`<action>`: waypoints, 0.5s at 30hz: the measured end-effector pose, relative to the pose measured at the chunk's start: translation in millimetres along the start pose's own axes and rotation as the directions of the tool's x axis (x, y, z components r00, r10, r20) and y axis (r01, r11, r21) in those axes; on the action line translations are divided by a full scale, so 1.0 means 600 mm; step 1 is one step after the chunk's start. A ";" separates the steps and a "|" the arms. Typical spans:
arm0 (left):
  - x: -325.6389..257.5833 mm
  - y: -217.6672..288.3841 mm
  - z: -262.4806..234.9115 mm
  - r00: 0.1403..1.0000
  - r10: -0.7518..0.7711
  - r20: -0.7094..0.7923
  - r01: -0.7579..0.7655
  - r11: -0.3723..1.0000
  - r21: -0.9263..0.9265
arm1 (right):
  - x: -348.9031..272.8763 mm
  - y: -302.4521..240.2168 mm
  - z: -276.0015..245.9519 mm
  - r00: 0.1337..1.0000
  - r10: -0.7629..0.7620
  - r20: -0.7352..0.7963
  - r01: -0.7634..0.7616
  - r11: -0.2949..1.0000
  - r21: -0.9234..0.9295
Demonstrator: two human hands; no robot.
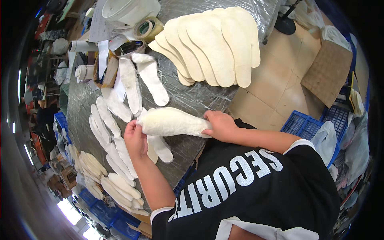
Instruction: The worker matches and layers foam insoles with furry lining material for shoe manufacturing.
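A fluffy cream-white insole (172, 122) is stretched sideways between my two hands, above the near edge of the table. My left hand (136, 139) pinches its left end between thumb and fingers. At the other end, my right hand (221, 125) grips it, thumb on the near side. Beneath it, another white insole (162, 149) lies partly hidden on the table. Beyond my hands, two fleecy insoles (152, 80) lie side by side. A fanned stack of smooth cream insole pieces (212, 44) rests at the far right of the table.
Rows of white insoles (116, 154) cover the table's left side, with more piles (120, 190) at the near left. Tape rolls (147, 28), a white bucket (128, 10) and a box (106, 71) stand at the back. Blue crates (302, 125) sit on the right.
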State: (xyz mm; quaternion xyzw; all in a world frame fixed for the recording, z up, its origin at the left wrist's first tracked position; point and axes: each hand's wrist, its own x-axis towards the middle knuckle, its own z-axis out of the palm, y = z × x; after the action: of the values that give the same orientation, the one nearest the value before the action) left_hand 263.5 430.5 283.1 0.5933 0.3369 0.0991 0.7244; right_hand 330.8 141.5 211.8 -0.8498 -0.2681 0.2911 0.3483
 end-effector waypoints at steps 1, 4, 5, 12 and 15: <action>-0.005 -0.007 -0.007 1.000 0.012 0.014 -0.011 0.996 -0.094 | 0.002 -0.008 -0.004 0.999 0.040 -0.012 -0.040 0.999 0.023; -0.008 -0.022 -0.021 0.998 0.016 0.067 -0.007 0.991 -0.131 | 0.023 -0.013 0.004 0.995 0.000 0.105 0.010 0.995 -0.095; -0.007 -0.026 -0.023 0.995 0.026 0.101 -0.011 0.988 -0.153 | 0.028 -0.012 0.011 0.991 -0.059 0.122 0.077 0.985 -0.153; 0.013 -0.047 -0.045 0.974 0.046 0.220 -0.004 0.982 -0.187 | 0.060 -0.032 0.003 0.977 0.048 0.208 0.015 0.957 -0.291; 0.034 -0.064 -0.044 0.995 -0.010 0.100 0.029 0.982 -0.184 | 0.048 -0.002 0.004 0.960 -0.240 -0.144 0.169 0.907 -0.386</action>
State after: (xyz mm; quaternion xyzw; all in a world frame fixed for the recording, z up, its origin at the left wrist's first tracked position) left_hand 252.9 452.0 237.9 0.5240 0.2959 0.0936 0.7931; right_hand 348.7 162.5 202.4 -0.8908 -0.3720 0.1153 0.2342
